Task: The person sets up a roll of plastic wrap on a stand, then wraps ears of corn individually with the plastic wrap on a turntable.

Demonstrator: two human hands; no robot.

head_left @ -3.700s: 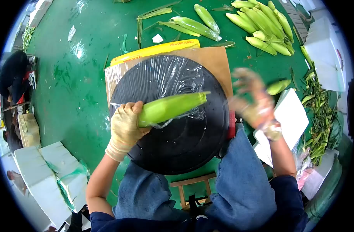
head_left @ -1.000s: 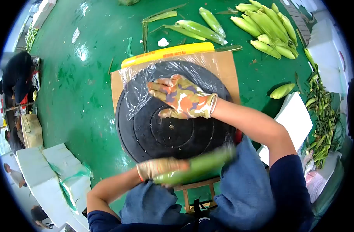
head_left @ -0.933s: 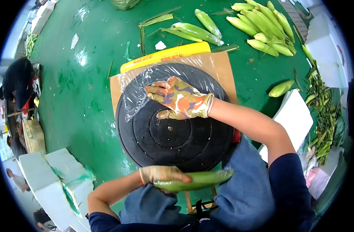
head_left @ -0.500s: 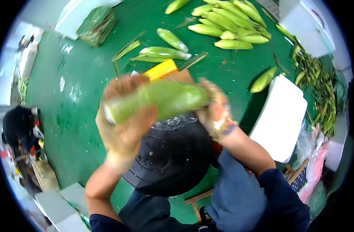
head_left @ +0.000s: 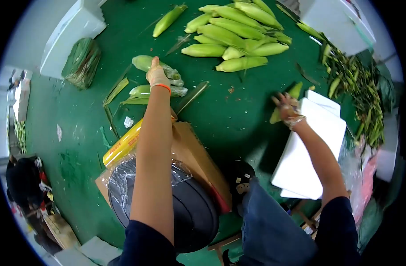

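Observation:
My left hand (head_left: 157,76) reaches forward, closed around an ear of corn wrapped in clear film (head_left: 176,82), most of it hidden by the hand. Wrapped ears lie on either side: one behind it (head_left: 141,62) and one in front (head_left: 140,91). Out to the right, my right hand (head_left: 285,109) has its fingers spread over a single green ear of corn (head_left: 295,90), partly covering it. Both hands appear gloved, the right glove stained. Below my left forearm a yellow roll (head_left: 123,144) lies by a cardboard box (head_left: 196,155), with clear film over a round black surface (head_left: 189,217).
A pile of green corn ears (head_left: 238,31) lies at the back, with a lone ear (head_left: 169,21) left of it. White foam boards (head_left: 309,146) lie at right, beside husk scraps (head_left: 358,93). A green bundle (head_left: 82,63) sits at left. Another person (head_left: 25,181) is far left.
My hands have separated. The left went forward to the wrapped ears with the corn that both hands held; the right moved out over the single ear. My view has shifted, showing more box and roll.

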